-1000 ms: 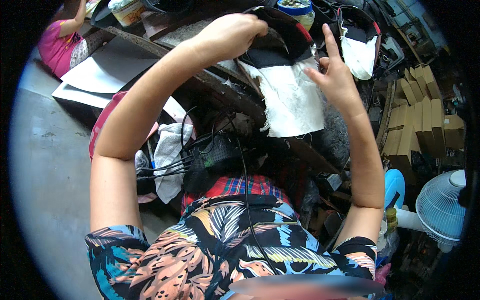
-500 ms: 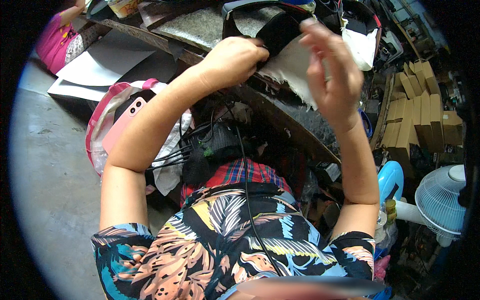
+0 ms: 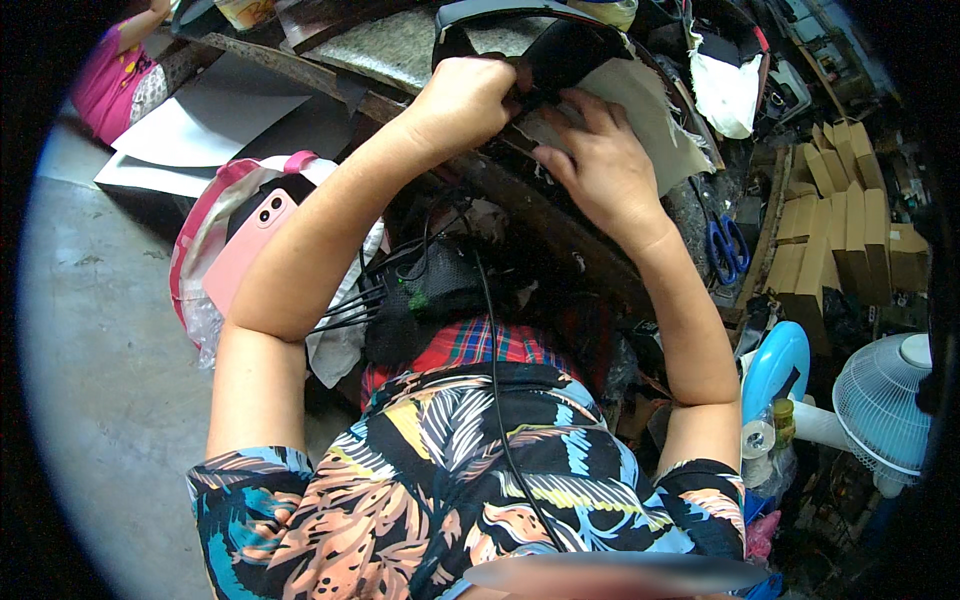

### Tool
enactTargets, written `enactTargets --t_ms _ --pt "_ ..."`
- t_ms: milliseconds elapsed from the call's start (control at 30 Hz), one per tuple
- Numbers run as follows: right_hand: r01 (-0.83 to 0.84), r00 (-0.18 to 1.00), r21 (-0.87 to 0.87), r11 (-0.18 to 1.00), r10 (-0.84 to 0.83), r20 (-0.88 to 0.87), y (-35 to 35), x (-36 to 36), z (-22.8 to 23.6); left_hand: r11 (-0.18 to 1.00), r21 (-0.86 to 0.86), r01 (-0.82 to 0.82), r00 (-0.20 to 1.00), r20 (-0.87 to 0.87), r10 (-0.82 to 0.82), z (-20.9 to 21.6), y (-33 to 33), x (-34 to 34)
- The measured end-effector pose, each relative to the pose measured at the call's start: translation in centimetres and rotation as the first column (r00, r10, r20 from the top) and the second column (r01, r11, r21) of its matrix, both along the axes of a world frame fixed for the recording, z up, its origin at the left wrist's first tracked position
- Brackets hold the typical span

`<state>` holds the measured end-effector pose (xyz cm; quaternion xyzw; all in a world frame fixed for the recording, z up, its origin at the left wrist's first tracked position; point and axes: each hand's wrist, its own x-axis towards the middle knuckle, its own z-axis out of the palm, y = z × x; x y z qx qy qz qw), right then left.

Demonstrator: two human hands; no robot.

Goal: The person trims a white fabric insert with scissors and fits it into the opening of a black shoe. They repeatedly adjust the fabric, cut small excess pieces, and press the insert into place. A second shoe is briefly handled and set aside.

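Observation:
At the bench's near edge, my left hand point(image 3: 465, 98) is closed on the near end of a curved black piece of material point(image 3: 575, 50), its fingertips partly hidden. The black piece arches away over the bench and has a pale strip along its far edge. Under and beside it spreads an off-white cloth point(image 3: 650, 120) with a frayed edge. My right hand point(image 3: 605, 160) lies on this cloth close to the left one, fingers apart, fingertips near the black piece's lower edge.
Blue-handled scissors point(image 3: 727, 248) lie right of the cloth. Another white-and-black piece point(image 3: 725, 95) sits farther right. Folded cardboard point(image 3: 830, 215) and a fan point(image 3: 885, 400) stand at right. Left are a pink phone point(image 3: 245, 255) on a bag, white sheets point(image 3: 205, 125) and another person point(image 3: 115, 85).
My right hand has come down from above onto the cloth, toward my left hand. The cloth and black piece have shifted, and the scissors show more fully.

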<state>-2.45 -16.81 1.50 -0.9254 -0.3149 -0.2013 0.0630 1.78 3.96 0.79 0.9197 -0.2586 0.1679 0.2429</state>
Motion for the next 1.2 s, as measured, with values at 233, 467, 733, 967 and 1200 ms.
enactTargets --t_ms 233,467,733,967,1200 --pt "-0.041 0.997 -0.038 0.998 0.043 0.063 0.7 -0.6 0.6 0.982 -0.171 0.083 0.981 -0.16 -0.111 -0.8 0.9 0.6" --pt "-0.118 0.914 0.37 0.922 0.246 -0.322 0.0 0.3 1.1 0.967 -0.228 0.112 0.963 -0.216 -0.163 -1.1 1.1 1.0" --pt "-0.018 0.996 -0.085 0.996 0.025 0.082 1.3 -1.1 0.0 0.978 -0.197 0.07 0.982 -0.158 -0.102 -1.1 1.0 1.2" --pt "-0.146 0.973 0.349 0.926 0.199 -0.12 -0.8 0.8 1.3 0.979 -0.195 0.054 0.989 -0.124 -0.079 -1.6 0.7 1.3" --pt "-0.037 0.986 -0.077 0.996 0.049 0.162 0.3 1.0 0.8 0.988 -0.143 0.049 0.992 -0.105 -0.064 -0.9 0.7 0.8"
